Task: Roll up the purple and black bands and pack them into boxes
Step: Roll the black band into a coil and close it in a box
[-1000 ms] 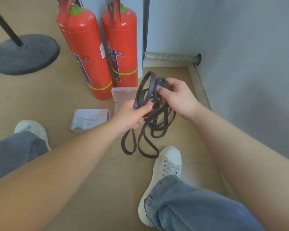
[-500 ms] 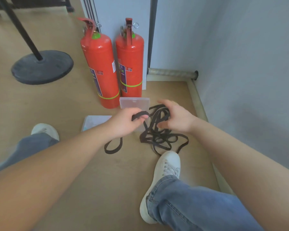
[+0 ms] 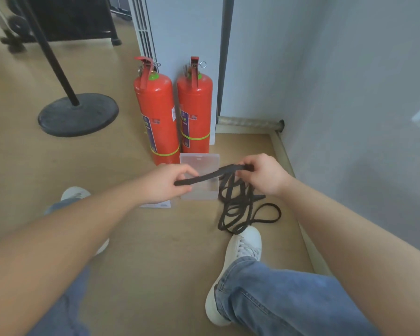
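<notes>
A black band point(image 3: 204, 177) is stretched flat between my two hands just above the floor. My left hand point(image 3: 166, 181) pinches its left end; my right hand point(image 3: 262, 174) pinches the other end. Below my right hand the rest of the black bands point(image 3: 240, 209) lie in loose loops on the floor. An open clear plastic box point(image 3: 199, 163) sits on the floor behind the stretched band. A second flat box point(image 3: 155, 204) lies under my left wrist, mostly hidden. No purple band is in view.
Two red fire extinguishers point(image 3: 155, 117) point(image 3: 195, 112) stand just behind the clear box. A black round stand base point(image 3: 78, 115) is at the left. The grey wall point(image 3: 349, 117) runs close on the right. My white shoes point(image 3: 243, 248) and jeans are in front.
The bundle of black bands has been lowered onto the floor. Both hands now hold one band pulled straight between them, and the view has tilted up.
</notes>
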`<action>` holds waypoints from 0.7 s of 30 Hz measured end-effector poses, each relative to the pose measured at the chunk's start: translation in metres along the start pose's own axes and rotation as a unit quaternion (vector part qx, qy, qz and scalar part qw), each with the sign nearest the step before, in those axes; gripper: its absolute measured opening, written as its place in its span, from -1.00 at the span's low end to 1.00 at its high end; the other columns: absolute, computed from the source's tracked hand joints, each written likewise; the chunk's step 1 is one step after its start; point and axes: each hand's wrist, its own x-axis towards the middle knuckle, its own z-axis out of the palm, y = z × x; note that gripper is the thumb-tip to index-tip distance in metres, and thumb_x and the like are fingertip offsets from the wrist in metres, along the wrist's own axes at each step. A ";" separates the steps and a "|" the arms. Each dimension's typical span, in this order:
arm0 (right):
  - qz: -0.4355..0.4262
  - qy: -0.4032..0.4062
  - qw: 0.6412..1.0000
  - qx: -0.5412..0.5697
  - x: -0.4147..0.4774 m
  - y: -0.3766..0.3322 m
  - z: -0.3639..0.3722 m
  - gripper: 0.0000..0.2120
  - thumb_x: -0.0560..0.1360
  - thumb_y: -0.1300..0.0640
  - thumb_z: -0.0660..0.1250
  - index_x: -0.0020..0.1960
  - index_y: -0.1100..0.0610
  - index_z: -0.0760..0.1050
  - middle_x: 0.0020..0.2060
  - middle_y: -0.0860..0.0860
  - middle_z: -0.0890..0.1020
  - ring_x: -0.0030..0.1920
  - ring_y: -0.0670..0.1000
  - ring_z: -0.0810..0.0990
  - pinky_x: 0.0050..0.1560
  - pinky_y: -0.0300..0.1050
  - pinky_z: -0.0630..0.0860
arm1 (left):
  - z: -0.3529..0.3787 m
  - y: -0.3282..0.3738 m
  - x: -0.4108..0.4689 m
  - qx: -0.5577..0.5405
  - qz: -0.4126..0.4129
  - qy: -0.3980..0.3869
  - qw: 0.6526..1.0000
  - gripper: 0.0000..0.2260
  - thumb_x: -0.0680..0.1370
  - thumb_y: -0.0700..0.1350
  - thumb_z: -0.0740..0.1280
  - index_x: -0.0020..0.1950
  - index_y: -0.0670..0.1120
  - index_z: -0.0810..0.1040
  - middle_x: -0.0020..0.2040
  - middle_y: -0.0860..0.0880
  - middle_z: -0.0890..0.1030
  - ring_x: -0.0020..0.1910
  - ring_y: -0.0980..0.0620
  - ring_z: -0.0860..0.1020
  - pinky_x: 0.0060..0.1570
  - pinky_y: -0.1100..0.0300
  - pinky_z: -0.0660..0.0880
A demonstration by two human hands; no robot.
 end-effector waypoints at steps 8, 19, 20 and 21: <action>0.001 -0.130 0.985 -0.112 -0.017 0.007 0.014 -0.41 0.47 0.01 0.52 0.46 0.00 0.42 0.34 -0.04 0.55 0.35 0.02 0.52 0.21 -0.22 0.38 | 0.015 -0.001 -0.009 -0.024 0.015 0.032 0.999 -0.91 0.60 -0.05 0.37 0.07 0.11 0.61 -0.10 0.17 0.64 -0.13 0.23 0.59 -0.07 0.21 0.53; -0.124 -0.036 0.975 0.183 -0.012 -0.017 0.057 -0.72 0.45 0.23 0.54 -0.04 -0.04 0.50 -0.13 0.05 0.68 -0.10 0.11 0.67 0.06 0.10 0.62 | 0.021 0.038 -0.011 -0.247 -0.009 0.026 0.969 -0.81 0.60 -0.18 0.37 0.15 -0.02 0.43 -0.15 -0.06 0.64 -0.32 0.15 0.63 -0.35 0.22 0.53; -0.121 -0.030 0.975 0.186 -0.010 -0.014 0.056 -0.74 0.45 0.25 0.54 -0.05 -0.03 0.53 -0.17 0.02 0.68 -0.13 0.07 0.67 0.01 0.01 0.62 | 0.019 0.037 -0.012 -0.272 -0.011 0.022 0.962 -0.79 0.59 -0.21 0.38 0.19 -0.06 0.46 -0.07 -0.11 0.65 -0.26 0.09 0.68 -0.33 0.22 0.57; -0.113 -0.024 0.974 0.193 -0.009 -0.010 0.054 -0.75 0.45 0.28 0.53 -0.06 -0.01 0.54 -0.21 -0.02 0.68 -0.18 0.01 0.66 -0.03 -0.08 0.62 | 0.016 0.036 -0.012 -0.294 -0.014 0.022 0.955 -0.77 0.58 -0.24 0.39 0.21 -0.08 0.49 -0.01 -0.15 0.67 -0.20 0.02 0.71 -0.29 0.20 0.61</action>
